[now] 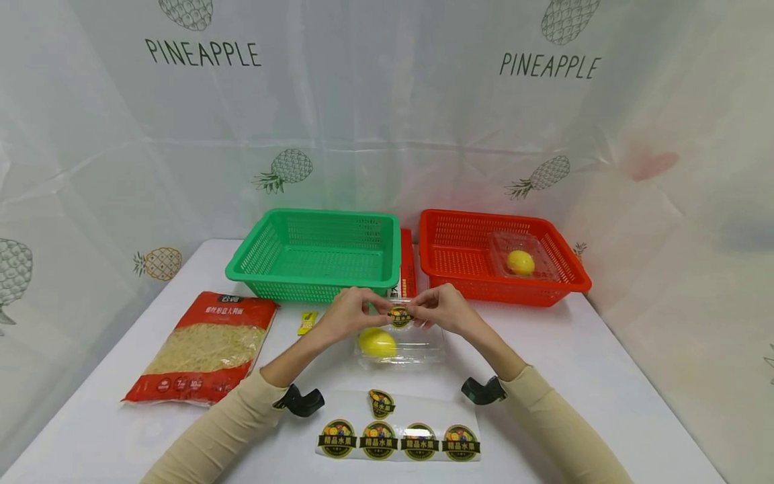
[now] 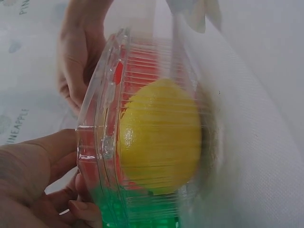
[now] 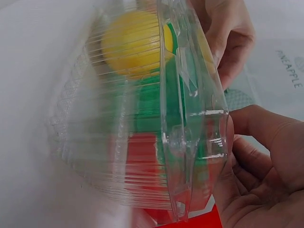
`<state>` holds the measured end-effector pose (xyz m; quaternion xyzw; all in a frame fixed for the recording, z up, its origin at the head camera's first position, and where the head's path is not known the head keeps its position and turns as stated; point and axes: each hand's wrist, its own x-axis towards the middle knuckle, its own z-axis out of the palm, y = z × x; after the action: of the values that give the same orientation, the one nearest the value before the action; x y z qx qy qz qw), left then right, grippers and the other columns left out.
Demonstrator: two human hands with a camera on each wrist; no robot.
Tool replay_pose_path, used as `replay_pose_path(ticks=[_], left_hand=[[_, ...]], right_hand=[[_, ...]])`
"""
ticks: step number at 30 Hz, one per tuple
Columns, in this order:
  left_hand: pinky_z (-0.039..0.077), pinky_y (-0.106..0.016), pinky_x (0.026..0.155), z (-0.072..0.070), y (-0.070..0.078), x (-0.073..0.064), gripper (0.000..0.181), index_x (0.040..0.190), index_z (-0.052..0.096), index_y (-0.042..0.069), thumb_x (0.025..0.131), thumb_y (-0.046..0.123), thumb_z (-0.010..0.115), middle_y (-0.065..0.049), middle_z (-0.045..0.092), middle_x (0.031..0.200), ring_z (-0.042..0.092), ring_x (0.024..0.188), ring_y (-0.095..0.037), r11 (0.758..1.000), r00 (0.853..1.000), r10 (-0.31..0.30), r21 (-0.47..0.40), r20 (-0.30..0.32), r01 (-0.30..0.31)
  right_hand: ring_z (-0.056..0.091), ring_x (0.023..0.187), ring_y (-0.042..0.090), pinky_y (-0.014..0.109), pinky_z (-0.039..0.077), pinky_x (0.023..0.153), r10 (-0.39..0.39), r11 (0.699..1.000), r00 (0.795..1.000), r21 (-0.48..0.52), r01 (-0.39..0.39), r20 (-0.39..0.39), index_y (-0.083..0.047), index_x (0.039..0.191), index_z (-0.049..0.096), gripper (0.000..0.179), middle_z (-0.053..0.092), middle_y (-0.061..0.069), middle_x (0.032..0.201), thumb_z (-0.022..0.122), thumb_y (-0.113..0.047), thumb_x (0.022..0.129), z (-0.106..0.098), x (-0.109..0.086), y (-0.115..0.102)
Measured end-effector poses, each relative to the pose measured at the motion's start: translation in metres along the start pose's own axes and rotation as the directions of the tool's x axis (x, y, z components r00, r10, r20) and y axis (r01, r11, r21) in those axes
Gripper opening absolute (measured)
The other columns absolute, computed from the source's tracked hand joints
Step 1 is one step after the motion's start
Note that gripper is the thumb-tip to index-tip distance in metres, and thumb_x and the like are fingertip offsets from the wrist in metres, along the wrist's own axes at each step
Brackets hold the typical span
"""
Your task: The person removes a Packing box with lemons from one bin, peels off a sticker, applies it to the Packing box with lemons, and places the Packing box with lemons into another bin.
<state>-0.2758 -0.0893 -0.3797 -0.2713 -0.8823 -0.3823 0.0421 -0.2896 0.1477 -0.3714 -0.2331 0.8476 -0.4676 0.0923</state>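
A clear plastic clamshell box point(image 1: 417, 353) lies on the table with a yellow lemon point(image 1: 377, 343) in its left part. Above its lid is a round black-and-gold fruit sticker point(image 1: 400, 316). My left hand point(image 1: 357, 312) pinches the sticker's left edge between thumb and forefinger, while my right hand point(image 1: 446, 309) pinches the right edge. Whether the sticker touches the lid cannot be made out. Both wrist views show the box from the side, its lid closed, with the lemon point(image 2: 161, 137) behind ribbed plastic. The box hides the sticker there.
Behind the box stand a green basket point(image 1: 314, 289) and a red basket point(image 1: 502, 290), the red one holding another boxed lemon point(image 1: 521, 263). A red pasta bag point(image 1: 205, 346) and small yellow packet point(image 1: 307, 323) lie left. A sheet of stickers point(image 1: 399, 417) lies in front.
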Motion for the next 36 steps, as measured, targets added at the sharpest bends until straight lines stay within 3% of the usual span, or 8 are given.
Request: replay_pose_path(ticks=[5,16,21,26,31,36], left_hand=[[0.029,-0.017,0.043,0.001,-0.0002,0.0009,0.024,0.102,0.078,0.01,0.082,0.022,0.08,0.001,0.073,0.086,0.04,0.048,-0.005,1.0,1.0,0.003,0.019,0.002,-0.003],[0.033,-0.017,0.046,0.0015,-0.0005,0.0027,0.023,0.101,0.078,0.011,0.081,0.023,0.08,0.002,0.072,0.084,0.044,0.05,-0.005,0.999,1.0,0.014,0.041,0.001,-0.014],[0.035,-0.018,0.048,0.0018,-0.0003,0.0024,0.023,0.101,0.078,0.012,0.082,0.024,0.08,0.003,0.072,0.085,0.046,0.052,-0.005,0.998,1.0,0.018,0.058,0.004,-0.018],[0.034,-0.017,0.048,0.0018,0.0005,0.0017,0.019,0.1,0.079,0.013,0.084,0.023,0.078,0.003,0.073,0.086,0.046,0.052,-0.005,0.997,1.0,0.015,0.078,0.012,-0.016],[0.033,-0.019,0.052,0.0016,0.0013,0.0012,0.015,0.098,0.079,0.014,0.086,0.022,0.076,0.003,0.073,0.085,0.045,0.051,-0.006,0.994,1.0,0.023,0.103,-0.001,-0.023],[0.036,-0.02,0.057,0.0033,0.0006,0.001,0.013,0.096,0.079,0.016,0.085,0.022,0.077,0.005,0.073,0.083,0.047,0.054,-0.005,0.992,0.999,0.025,0.127,-0.03,-0.021]], right_hand=[[0.072,0.07,0.031,0.048,0.061,0.069,0.003,1.0,1.0,0.005,-0.003,0.002,0.003,0.099,0.075,0.019,0.074,0.017,0.08,0.071,-0.013,0.09,-0.0003,0.0008,0.0008],[0.072,0.068,0.026,0.035,0.061,0.063,0.0,1.0,1.0,-0.013,0.0,-0.005,0.003,0.099,0.074,0.019,0.074,0.017,0.08,0.071,-0.013,0.09,-0.0009,0.0007,0.0012],[0.072,0.069,0.03,0.045,0.061,0.067,0.003,1.0,1.0,-0.013,-0.003,-0.005,0.003,0.098,0.075,0.017,0.074,0.017,0.08,0.071,-0.012,0.09,0.0001,0.0003,-0.0006],[0.071,0.065,0.021,0.05,0.06,0.069,0.0,0.999,1.0,-0.035,0.0,-0.011,0.002,0.096,0.075,0.015,0.074,0.015,0.078,0.071,-0.012,0.09,0.0011,-0.0012,-0.0022],[0.07,0.064,0.019,0.047,0.061,0.066,-0.02,0.997,1.0,-0.077,0.019,-0.017,0.0,0.093,0.075,0.013,0.073,0.013,0.077,0.072,-0.011,0.088,0.002,-0.0011,-0.0027],[0.068,0.063,0.017,0.035,0.061,0.062,-0.001,0.993,1.0,-0.117,0.0,-0.01,-0.003,0.093,0.075,0.012,0.074,0.014,0.08,0.075,-0.013,0.087,0.0034,-0.0013,-0.0058]])
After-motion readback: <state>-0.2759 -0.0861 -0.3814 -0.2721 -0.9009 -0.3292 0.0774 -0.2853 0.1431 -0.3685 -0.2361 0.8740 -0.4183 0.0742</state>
